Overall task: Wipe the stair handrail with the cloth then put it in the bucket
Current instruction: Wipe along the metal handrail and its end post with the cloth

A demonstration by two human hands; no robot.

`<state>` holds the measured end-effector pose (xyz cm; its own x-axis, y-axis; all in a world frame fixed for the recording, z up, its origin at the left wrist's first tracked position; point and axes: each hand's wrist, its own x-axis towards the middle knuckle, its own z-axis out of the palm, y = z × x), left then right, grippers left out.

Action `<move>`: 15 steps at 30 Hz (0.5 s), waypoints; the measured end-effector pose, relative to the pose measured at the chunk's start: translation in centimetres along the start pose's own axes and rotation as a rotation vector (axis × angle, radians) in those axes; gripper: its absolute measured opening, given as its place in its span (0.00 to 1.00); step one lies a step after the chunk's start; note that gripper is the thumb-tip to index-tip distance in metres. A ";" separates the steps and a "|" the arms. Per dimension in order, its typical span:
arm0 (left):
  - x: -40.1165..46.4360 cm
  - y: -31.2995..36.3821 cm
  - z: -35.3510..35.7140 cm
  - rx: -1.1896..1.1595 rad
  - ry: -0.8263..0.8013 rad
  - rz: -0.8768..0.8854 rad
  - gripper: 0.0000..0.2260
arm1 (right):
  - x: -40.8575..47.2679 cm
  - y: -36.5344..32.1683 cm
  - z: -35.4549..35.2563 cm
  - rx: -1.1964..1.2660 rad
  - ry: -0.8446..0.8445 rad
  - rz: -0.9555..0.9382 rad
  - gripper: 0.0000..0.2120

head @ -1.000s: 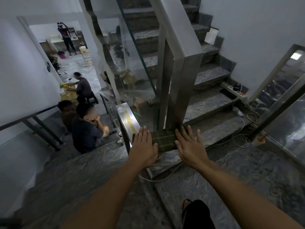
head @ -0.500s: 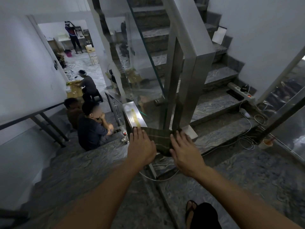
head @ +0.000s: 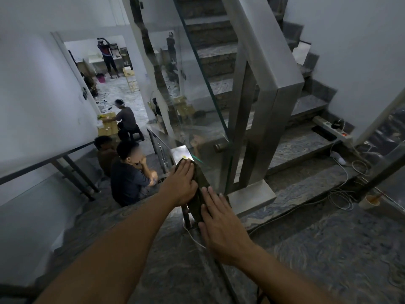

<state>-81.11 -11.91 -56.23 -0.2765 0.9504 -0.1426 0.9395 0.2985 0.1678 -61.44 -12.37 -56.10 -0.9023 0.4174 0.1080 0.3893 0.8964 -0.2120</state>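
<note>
Both hands lie flat with fingers spread, gripping nothing: the left hand (head: 183, 183) presses the far end of the dark green cloth (head: 200, 194), the right hand (head: 221, 227) its near end. Most of the cloth is hidden beneath them. It drapes over the steel handrail (head: 180, 151), its long axis running along the rail, away from the person.

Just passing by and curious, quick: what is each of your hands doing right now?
Left hand: open, palm flat, pressing the cloth onto the handrail.
Right hand: open, fingers flat on the cloth's nearer part, gripping nothing.
</note>
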 end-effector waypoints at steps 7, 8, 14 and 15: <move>3.0 -2.1 -0.8 0.107 -0.027 0.063 0.27 | 3.8 -0.2 2.3 0.292 0.067 0.097 0.20; 3.4 -2.3 -1.1 0.103 -0.040 0.067 0.27 | 4.3 -0.4 2.7 0.255 0.048 0.130 0.25; 6.5 -4.0 -2.4 0.101 -0.081 0.077 0.27 | 7.7 -1.1 3.8 0.023 -0.032 0.243 0.39; 7.0 -4.2 -2.5 0.092 -0.079 0.073 0.27 | 8.2 -1.0 3.5 0.029 -0.028 0.232 0.39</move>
<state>-87.49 -6.31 -55.53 -0.1933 0.9584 -0.2098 0.9722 0.2160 0.0908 -69.89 -10.36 -58.43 -0.7944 0.6068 0.0265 0.5813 0.7723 -0.2562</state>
